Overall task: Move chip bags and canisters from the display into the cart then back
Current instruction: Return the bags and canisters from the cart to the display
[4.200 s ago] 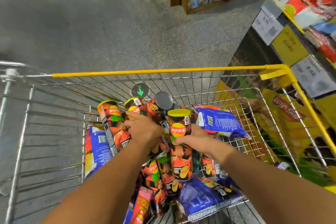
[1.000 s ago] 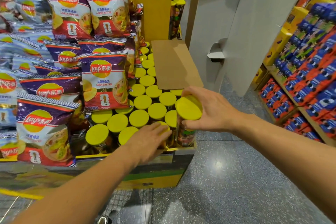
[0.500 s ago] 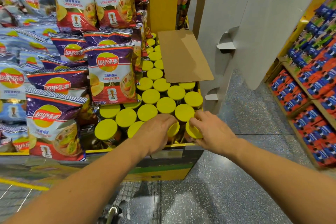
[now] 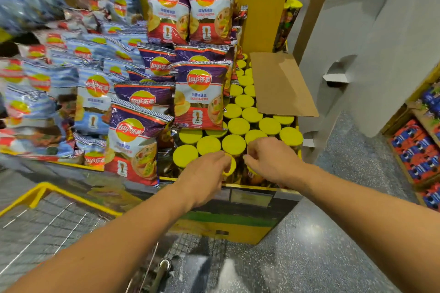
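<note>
Yellow-lidded cylindrical chip canisters (image 4: 233, 144) pack the yellow cardboard display bin (image 4: 238, 219) to its front edge; open grey floor (image 4: 309, 257) lies right. Left hand (image 4: 204, 173) curls on a front-row lid; right hand (image 4: 273, 162) rests partly closed beside it, grip unclear.

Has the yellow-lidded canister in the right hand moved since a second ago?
Yes. The right hand has lowered it into the front row of the display box, among the other canisters.
</note>
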